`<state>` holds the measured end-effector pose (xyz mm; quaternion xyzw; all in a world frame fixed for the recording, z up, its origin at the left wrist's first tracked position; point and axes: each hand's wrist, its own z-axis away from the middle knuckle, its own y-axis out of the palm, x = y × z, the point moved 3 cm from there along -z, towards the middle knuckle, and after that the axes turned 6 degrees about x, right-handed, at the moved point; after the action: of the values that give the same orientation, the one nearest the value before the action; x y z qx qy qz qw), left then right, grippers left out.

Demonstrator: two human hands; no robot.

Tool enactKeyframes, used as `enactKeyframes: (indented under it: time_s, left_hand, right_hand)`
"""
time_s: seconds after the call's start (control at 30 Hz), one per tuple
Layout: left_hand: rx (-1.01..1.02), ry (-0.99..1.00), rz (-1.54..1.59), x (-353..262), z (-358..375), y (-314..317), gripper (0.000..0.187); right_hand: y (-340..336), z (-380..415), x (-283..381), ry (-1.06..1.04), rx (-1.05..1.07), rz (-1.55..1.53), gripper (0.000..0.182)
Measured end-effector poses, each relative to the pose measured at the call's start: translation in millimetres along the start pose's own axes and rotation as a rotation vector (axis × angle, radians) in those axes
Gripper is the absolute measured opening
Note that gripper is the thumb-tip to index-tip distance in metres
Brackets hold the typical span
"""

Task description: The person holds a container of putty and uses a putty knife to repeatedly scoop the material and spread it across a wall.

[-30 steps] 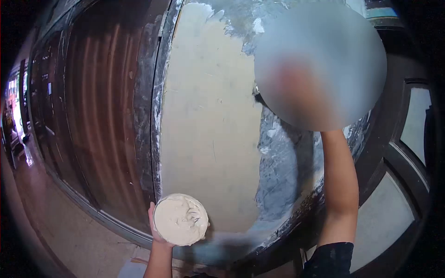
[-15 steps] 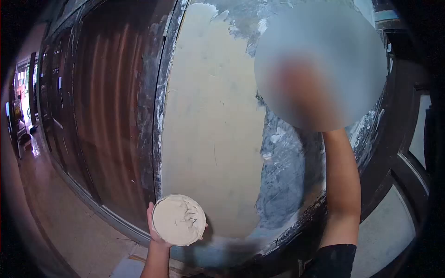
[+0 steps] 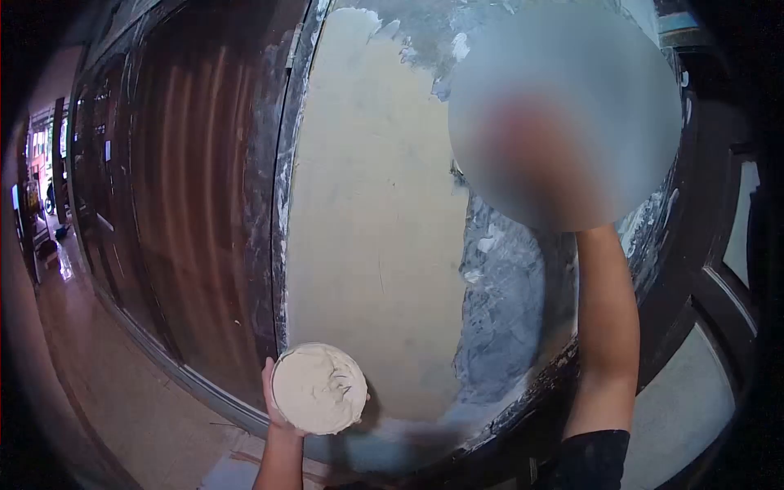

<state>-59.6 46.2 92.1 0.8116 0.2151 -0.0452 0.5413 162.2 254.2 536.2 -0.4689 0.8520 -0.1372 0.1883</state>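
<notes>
My left hand (image 3: 273, 402) is wrapped round a round container of cream paste (image 3: 317, 389), held from its left side and from below at the bottom centre. The paste has a rough, scooped surface. Behind it stands a wall panel (image 3: 380, 212) covered with smooth cream filler, with a ragged right edge beside bare grey-blue surface (image 3: 502, 302). My right arm reaches up at the right, and my right hand (image 3: 531, 135) is a blurred shape over the upper right part of the wall. Its fingers and anything in them cannot be made out.
To the left is a dark brown panelled door (image 3: 196, 188). A tiled floor (image 3: 139, 376) runs along the lower left towards a bright opening. Dark framework with pale panels (image 3: 686, 408) stands at the right.
My left hand and the container have shifted very slightly right in the view. The right forearm has also moved a little to the right.
</notes>
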Motion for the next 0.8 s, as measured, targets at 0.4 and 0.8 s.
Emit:
enactKeyframes:
  time_s: [0.4, 0.8]
  left_hand:
    - [-0.038, 0.048, 0.059, -7, 2, -8, 0.100]
    - [0.042, -0.029, 0.072, -15, 14, 0, 0.102]
  right_hand:
    - [13, 11, 12, -0.288, 0.037, 0.251, 0.058]
    - [14, -2, -7, -0.253, -0.123, 0.228, 0.058]
